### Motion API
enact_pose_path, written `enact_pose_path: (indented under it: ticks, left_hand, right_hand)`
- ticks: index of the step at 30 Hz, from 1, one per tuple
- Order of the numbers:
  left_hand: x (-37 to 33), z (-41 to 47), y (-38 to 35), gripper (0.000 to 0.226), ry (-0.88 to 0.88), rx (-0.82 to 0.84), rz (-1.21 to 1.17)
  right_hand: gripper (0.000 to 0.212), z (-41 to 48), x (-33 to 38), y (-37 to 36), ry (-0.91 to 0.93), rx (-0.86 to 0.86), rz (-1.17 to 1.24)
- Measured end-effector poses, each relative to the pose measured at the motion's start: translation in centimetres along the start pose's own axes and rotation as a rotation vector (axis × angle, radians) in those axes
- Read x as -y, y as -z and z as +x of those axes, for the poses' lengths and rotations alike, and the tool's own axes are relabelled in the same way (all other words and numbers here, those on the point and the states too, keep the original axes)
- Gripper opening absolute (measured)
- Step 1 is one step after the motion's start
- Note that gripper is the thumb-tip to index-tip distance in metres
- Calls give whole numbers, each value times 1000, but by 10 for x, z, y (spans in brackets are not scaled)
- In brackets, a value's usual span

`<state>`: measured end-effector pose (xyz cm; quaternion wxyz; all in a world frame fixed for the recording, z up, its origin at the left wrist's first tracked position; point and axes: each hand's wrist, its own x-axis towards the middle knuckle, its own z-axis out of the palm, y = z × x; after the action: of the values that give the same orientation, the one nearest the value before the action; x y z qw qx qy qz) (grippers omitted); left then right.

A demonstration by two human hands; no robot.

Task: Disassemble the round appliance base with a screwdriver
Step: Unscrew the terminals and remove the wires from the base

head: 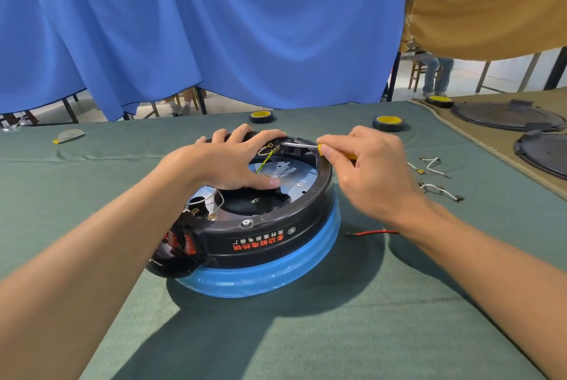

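A: Where is the round appliance base (260, 235)?

B: In the middle of the green tablecloth (306, 333), open side up. It has a black ring with red lettering on top of a blue lower section, and a silver plate shows inside.

A: And the screwdriver (306, 145)?

B: Its metal shaft lies nearly level across the far right rim, with the tip at a black fitting inside the ring. A green-yellow wire (265, 161) runs up to the same spot.

A: Which hand holds it?

B: The right hand (368, 165). Its fingers are wrapped round the yellow handle just outside the rim.

A: What about the left hand (233, 158)?

B: It holds the base. The fingers curl over the far rim and the thumb presses down on the silver plate.

A: What lies nearby?

B: A red wire (372, 232) is on the cloth just right of the base, partly hidden by the right forearm. Loose white wires (432, 165) lie farther right. Two tape rolls (261, 117) sit beyond the base, well apart from each other. Dark round covers (506, 115) rest on a tan cloth at the far right, and a blue curtain (214, 26) hangs behind the table.
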<state>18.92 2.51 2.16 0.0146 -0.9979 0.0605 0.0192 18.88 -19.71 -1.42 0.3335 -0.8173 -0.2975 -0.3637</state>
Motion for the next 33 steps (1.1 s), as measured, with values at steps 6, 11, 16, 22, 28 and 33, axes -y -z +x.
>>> enact_pose_path:
  ticks: [6, 11, 16, 22, 28, 33]
  left_hand:
    - [2, 2, 0, 78, 2, 16, 6]
    - [0, 2, 1, 79, 5, 39, 8]
    - [-1, 1, 2, 79, 9, 47, 4]
    - [-1, -1, 2, 80, 10, 43, -10]
    - [1, 1, 1, 76, 2, 20, -12]
    - [1, 1, 0, 77, 5, 11, -13]
  right_hand:
    - [26, 9, 0, 3, 37, 91, -2]
    - [18, 23, -23, 4, -266, 213, 281]
    - [13, 25, -26, 2, -454, 226, 472]
    - [21, 19, -17, 4, -328, 183, 258]
    - [26, 11, -9, 2, -128, 81, 104]
    - [24, 19, 1, -2, 8, 169, 60]
